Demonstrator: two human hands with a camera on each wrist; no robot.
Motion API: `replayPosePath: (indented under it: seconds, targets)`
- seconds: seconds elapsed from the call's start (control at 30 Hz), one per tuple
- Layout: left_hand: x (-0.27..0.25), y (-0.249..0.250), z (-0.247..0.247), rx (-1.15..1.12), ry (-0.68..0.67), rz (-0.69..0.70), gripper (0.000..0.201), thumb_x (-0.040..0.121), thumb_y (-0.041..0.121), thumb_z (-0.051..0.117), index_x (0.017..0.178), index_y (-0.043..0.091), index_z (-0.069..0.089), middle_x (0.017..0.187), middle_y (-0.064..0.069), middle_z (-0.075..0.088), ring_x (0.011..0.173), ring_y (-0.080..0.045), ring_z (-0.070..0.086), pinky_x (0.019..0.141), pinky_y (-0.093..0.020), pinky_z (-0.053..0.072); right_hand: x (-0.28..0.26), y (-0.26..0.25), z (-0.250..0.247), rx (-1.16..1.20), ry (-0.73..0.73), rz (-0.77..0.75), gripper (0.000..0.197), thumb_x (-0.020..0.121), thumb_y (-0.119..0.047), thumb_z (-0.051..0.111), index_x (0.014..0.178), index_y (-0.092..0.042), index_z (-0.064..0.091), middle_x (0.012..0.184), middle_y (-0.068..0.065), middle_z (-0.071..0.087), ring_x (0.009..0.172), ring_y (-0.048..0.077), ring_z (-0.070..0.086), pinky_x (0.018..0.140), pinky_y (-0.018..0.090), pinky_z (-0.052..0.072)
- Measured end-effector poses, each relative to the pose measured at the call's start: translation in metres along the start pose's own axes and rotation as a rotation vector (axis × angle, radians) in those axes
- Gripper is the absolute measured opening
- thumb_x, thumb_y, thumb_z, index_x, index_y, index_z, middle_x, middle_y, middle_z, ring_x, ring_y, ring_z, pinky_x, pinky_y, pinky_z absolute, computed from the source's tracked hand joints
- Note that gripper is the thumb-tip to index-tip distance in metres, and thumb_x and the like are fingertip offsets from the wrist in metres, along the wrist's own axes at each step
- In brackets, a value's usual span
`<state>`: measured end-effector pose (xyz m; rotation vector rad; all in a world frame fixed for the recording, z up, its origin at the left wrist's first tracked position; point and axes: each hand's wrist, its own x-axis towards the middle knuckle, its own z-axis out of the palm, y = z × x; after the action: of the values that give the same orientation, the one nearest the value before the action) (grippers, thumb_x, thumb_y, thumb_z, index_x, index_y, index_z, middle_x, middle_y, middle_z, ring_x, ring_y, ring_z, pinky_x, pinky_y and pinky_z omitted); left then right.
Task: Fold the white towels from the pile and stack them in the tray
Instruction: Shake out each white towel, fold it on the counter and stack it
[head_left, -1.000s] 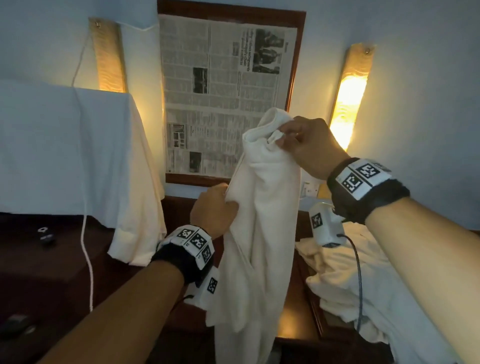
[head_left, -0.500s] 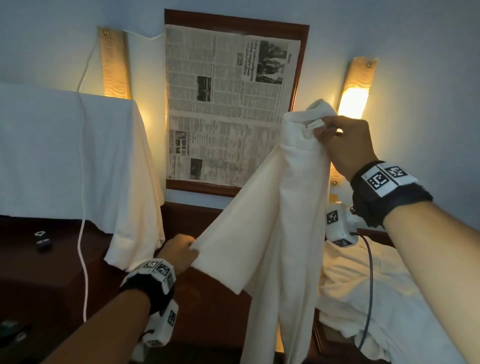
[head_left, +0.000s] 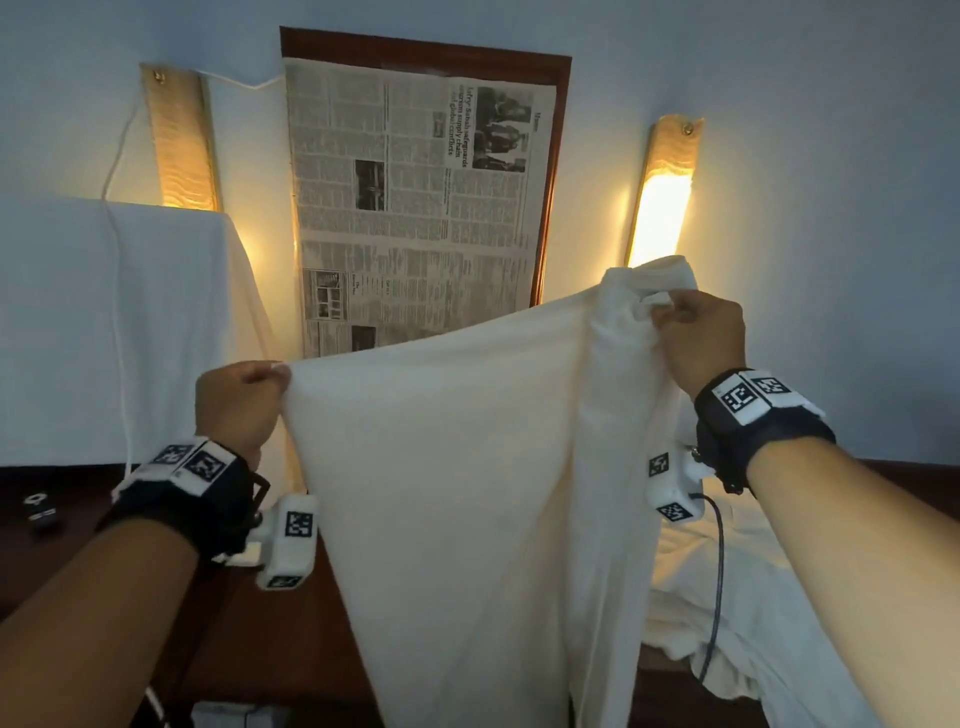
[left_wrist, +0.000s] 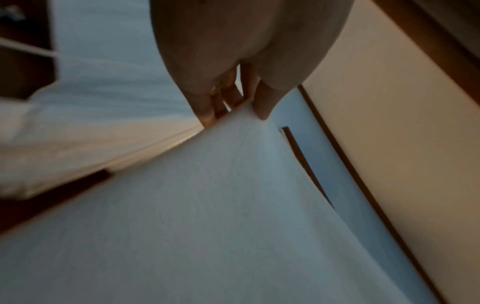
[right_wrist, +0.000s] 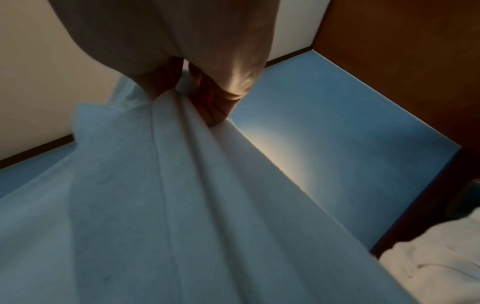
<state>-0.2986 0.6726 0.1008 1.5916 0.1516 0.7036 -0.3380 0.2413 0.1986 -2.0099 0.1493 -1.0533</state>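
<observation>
Now we are holding the white towel (head_left: 467, 493) up before the framed newspaper (head_left: 415, 202); our left hand (head_left: 236, 405) is pinching one corner; our right hand (head_left: 698, 338) is gripping the bunched other, above the pile (head_left: 779, 623).

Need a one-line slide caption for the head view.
Both hands, left hand and right hand, hold a white towel spread before a framed newspaper.

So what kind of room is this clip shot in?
Probably a hotel or guest bedroom: two lit wall lamps flank a wood-framed panel covered with newspaper, above dark wooden furniture, with white linen piled nearby.
</observation>
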Motion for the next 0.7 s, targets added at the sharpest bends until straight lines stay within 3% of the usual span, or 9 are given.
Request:
replayPosePath:
  seconds: [0.1, 0.2, 0.33, 0.4, 0.47, 0.53, 0.67, 0.7]
  targets:
    - [-0.009, -0.002, -0.002, 0.441, -0.052, 0.16, 0.026, 0.101, 0.023, 0.057, 0.111, 0.003, 0.071, 0.107, -0.014, 0.069, 0.103, -0.034, 0.062, 0.088, -0.038, 0.045, -0.01, 0.023, -0.005, -0.072, -0.064, 0.013, 0.032, 0.093, -0.014, 0.049, 0.117, -0.01, 0.07, 0.111, 0.011, 0.069, 0.105, 0.027, 0.062, 0.092, 0.032, 0.049]
    - [-0.017, -0.017, -0.004, 0.53, -0.045, 0.125, 0.03, 0.102, 0.027, 0.054, 0.111, 0.003, 0.069, 0.113, -0.02, 0.069, 0.105, -0.04, 0.061, 0.085, -0.04, 0.044, -0.034, 0.049, -0.005, -0.091, -0.167, 0.04, 0.026, 0.094, -0.011, 0.051, 0.106, -0.009, 0.073, 0.097, 0.01, 0.067, 0.094, 0.026, 0.062, 0.082, 0.03, 0.047]
    - [-0.024, -0.04, -0.008, 0.619, -0.04, 0.054, 0.032, 0.102, 0.027, 0.052, 0.11, 0.003, 0.071, 0.116, -0.021, 0.068, 0.105, -0.043, 0.062, 0.09, -0.042, 0.047, -0.074, 0.092, 0.003, -0.102, -0.282, 0.087, 0.018, 0.093, -0.012, 0.061, 0.102, -0.013, 0.076, 0.096, 0.011, 0.072, 0.093, 0.028, 0.066, 0.087, 0.037, 0.053]
    - [-0.027, -0.051, -0.011, 0.625, -0.05, 0.022, 0.033, 0.1, 0.029, 0.049, 0.106, 0.005, 0.072, 0.108, -0.019, 0.07, 0.094, -0.042, 0.066, 0.091, -0.046, 0.053, -0.096, 0.114, 0.007, -0.128, -0.328, 0.137, 0.018, 0.094, -0.014, 0.059, 0.104, -0.014, 0.075, 0.099, 0.012, 0.072, 0.094, 0.031, 0.065, 0.09, 0.042, 0.053]
    - [-0.033, -0.059, -0.014, 0.598, -0.052, -0.037, 0.032, 0.101, 0.026, 0.045, 0.099, 0.005, 0.069, 0.093, -0.014, 0.07, 0.076, -0.036, 0.068, 0.084, -0.048, 0.058, -0.118, 0.134, 0.009, -0.175, -0.344, 0.19, 0.022, 0.095, -0.014, 0.057, 0.109, -0.013, 0.073, 0.105, 0.011, 0.071, 0.098, 0.033, 0.064, 0.093, 0.046, 0.052]
    - [-0.039, -0.066, -0.019, 0.548, -0.029, -0.115, 0.033, 0.104, 0.021, 0.04, 0.09, 0.005, 0.064, 0.079, -0.01, 0.066, 0.062, -0.03, 0.065, 0.073, -0.043, 0.059, -0.137, 0.151, 0.008, -0.23, -0.325, 0.252, 0.025, 0.094, -0.011, 0.053, 0.11, -0.007, 0.072, 0.106, 0.014, 0.07, 0.101, 0.037, 0.063, 0.092, 0.044, 0.052]
    - [-0.042, -0.08, -0.043, 0.489, 0.062, -0.18, 0.038, 0.104, 0.026, 0.033, 0.08, 0.015, 0.062, 0.047, 0.004, 0.061, 0.038, -0.004, 0.057, 0.044, -0.02, 0.048, -0.159, 0.178, -0.013, -0.308, -0.209, 0.386, 0.025, 0.094, -0.009, 0.053, 0.109, 0.004, 0.068, 0.091, 0.007, 0.06, 0.098, 0.034, 0.061, 0.084, 0.028, 0.039]
    - [-0.04, -0.086, -0.051, 0.468, 0.093, -0.215, 0.035, 0.103, 0.027, 0.033, 0.077, 0.022, 0.056, 0.044, 0.016, 0.059, 0.039, 0.004, 0.055, 0.038, -0.012, 0.041, -0.162, 0.183, -0.018, -0.323, -0.183, 0.41, 0.026, 0.093, -0.009, 0.054, 0.11, 0.005, 0.067, 0.092, 0.009, 0.059, 0.105, 0.036, 0.061, 0.085, 0.028, 0.038]
